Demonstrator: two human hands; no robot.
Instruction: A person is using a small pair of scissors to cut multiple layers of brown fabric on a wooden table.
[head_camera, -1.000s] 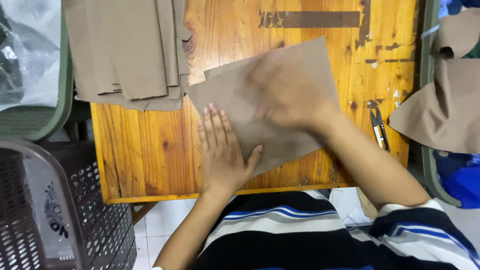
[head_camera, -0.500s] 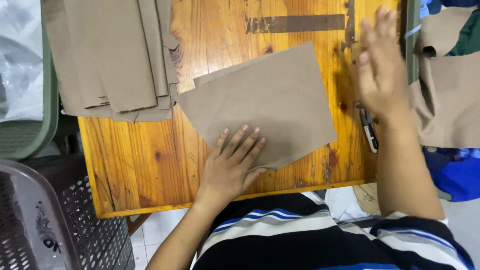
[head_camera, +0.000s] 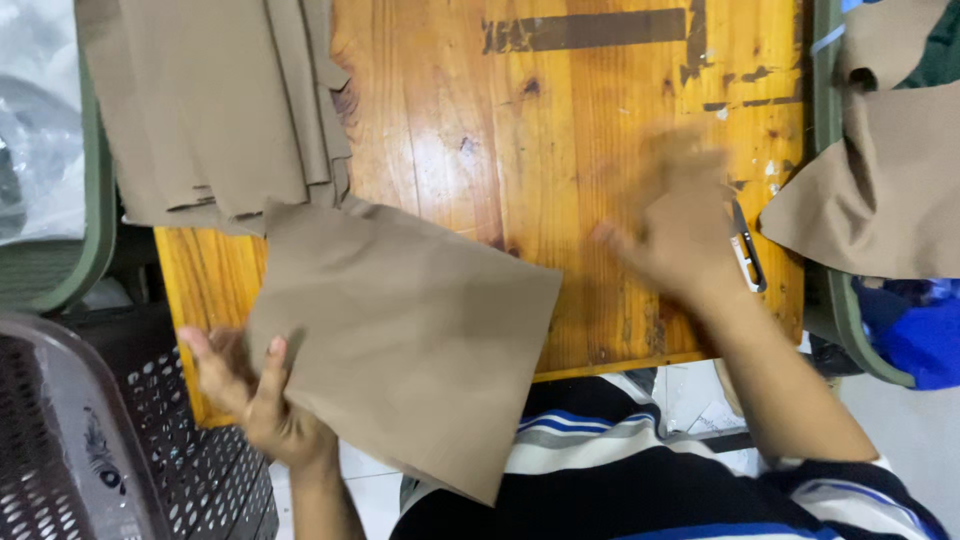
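My left hand (head_camera: 255, 395) grips the lower left corner of a folded tan fabric piece (head_camera: 410, 320), thumb on top, and holds it at the near left edge of the wooden table (head_camera: 560, 150); part of the piece hangs over my lap. My right hand (head_camera: 675, 225) is blurred, fingers spread, above the table's right side and holds nothing. It is just left of small metal thread snips (head_camera: 745, 250) lying on the wood.
A stack of tan fabric pieces (head_camera: 220, 110) lies at the table's far left. More tan fabric (head_camera: 880, 180) drapes over a green chair (head_camera: 835, 310) on the right. A dark perforated plastic basket (head_camera: 90, 440) stands at lower left, another green chair (head_camera: 70, 270) behind it.
My left hand has pulled the folded fabric piece off the table's middle toward the near left edge. My right hand has come down from the far right toward the table's right side.
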